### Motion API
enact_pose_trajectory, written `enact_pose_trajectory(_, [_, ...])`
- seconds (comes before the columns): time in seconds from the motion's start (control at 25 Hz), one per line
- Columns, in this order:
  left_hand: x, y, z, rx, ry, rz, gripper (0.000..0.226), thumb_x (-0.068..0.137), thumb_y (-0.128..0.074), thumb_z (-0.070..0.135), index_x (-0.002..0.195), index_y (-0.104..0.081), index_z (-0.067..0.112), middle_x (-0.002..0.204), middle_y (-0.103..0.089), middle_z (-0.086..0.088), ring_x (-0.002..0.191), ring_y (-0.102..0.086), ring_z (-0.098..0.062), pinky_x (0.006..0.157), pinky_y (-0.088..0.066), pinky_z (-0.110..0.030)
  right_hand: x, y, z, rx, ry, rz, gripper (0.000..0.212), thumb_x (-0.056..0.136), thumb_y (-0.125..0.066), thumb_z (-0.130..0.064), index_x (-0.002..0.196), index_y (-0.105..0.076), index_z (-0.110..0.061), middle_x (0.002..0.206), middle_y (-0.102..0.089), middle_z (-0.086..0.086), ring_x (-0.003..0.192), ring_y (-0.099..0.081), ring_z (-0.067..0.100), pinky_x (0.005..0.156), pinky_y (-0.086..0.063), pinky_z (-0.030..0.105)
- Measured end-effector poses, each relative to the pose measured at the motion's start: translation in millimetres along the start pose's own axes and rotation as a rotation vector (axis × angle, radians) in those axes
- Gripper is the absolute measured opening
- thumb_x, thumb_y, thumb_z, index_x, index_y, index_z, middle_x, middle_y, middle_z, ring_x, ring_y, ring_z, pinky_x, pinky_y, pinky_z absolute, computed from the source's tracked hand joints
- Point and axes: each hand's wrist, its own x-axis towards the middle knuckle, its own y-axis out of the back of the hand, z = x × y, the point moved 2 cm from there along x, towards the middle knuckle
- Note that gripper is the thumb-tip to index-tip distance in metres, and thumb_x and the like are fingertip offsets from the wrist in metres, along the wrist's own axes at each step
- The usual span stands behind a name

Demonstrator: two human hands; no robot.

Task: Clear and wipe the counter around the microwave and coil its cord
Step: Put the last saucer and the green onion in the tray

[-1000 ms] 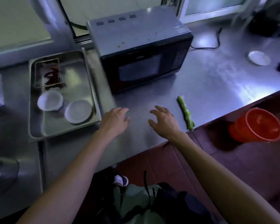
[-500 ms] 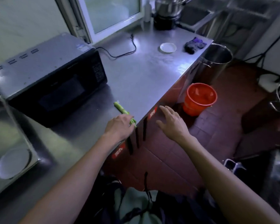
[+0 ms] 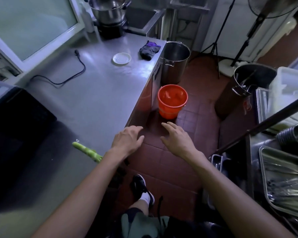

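Steel table (image 3: 96, 100): bare grey metal runs from the microwave (image 3: 15, 121) toward the far end; this is the surface to clear and wipe.
Cord (image 3: 62, 73): black, uncoiled, lying slack on the table beyond the microwave; its long run heads away from the microwave toward the window side, bends, and ends in a plug (image 3: 76, 52) pointing away from the microwave.
Green stalk (image 3: 87, 152): just in front of the microwave near the table's front edge, long axis slanting from the microwave toward the edge, partly hidden by the left forearm.
Saucer (image 3: 121, 58) and dark cloth (image 3: 149, 50): well beyond the microwave, at the table's far end.
Left hand (image 3: 127, 140): empty, fingers loosely spread, over the table's edge past the stalk.
Right hand (image 3: 177, 138): empty, fingers relaxed, off the table above the floor.
Step in hand, likely: reaching for the loose items. Lift the stalk by its middle; gather the cord from the plug end in even loops.
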Motion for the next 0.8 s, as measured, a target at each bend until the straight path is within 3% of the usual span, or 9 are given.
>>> enact_pose_trajectory(0.16, [63,-1,-13,-0.034,0.011,-0.011,0.044,0.093,-0.053,0.045,0.136,-0.053,0.032,0.135,-0.059,0.002,0.116,-0.060,-0.027,0.090,-0.049,-0.040,61,4,7,-0.042,0.002,-0.016,0.062,0.091,-0.059,-0.039,0.149,-0.038,-0.029,0.155,-0.039,-0.004,0.134,-0.043,0.026,0.102,-0.041,0.044])
enact_pose_trajectory(0.8, [287,17,2,0.000,-0.021,-0.091,0.045,0.094,-0.053,0.045,0.136,-0.052,0.031,0.130,-0.062,-0.002,0.114,-0.060,-0.028,0.089,-0.050,-0.041,263,64,63,-0.017,0.016,0.005,0.061,0.091,-0.061,-0.040,0.148,-0.039,-0.029,0.153,-0.044,0.002,0.138,-0.042,0.027,0.106,-0.043,0.048])
